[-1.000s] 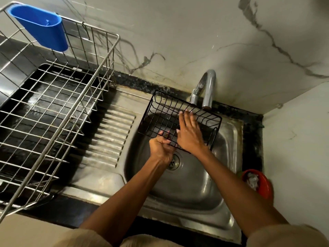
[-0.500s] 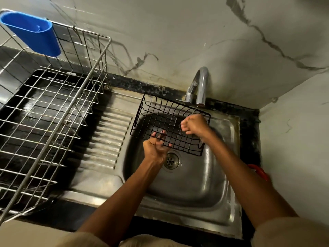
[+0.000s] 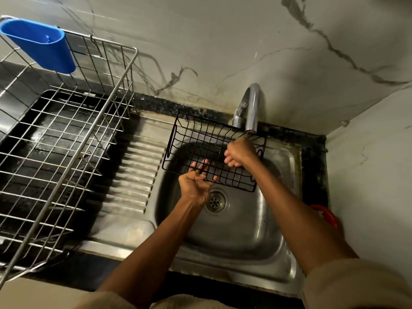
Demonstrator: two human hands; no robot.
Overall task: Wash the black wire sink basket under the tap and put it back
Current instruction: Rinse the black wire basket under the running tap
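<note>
The black wire sink basket (image 3: 196, 143) hangs tilted over the steel sink bowl (image 3: 240, 233), its far right corner just under the spout of the tap (image 3: 252, 108). My left hand (image 3: 196, 186) grips the basket's near rim, fingers hooked through the wires. Inside the basket at its right end, my right hand (image 3: 239, 153) has its fingers curled against the wire floor. A thin trickle of water falls from the spout onto that hand.
A large steel wire dish rack (image 3: 66, 152) stands on the left counter with a blue plastic cup (image 3: 42, 47) hung on its back rim. The ribbed drainboard (image 3: 136, 170) lies between rack and bowl. A red round object (image 3: 325, 216) sits by the right wall.
My right hand went from flat on the basket's floor to curled and slid toward the tap end. The basket dropped slightly and shifted left in view. The camera tilted.
</note>
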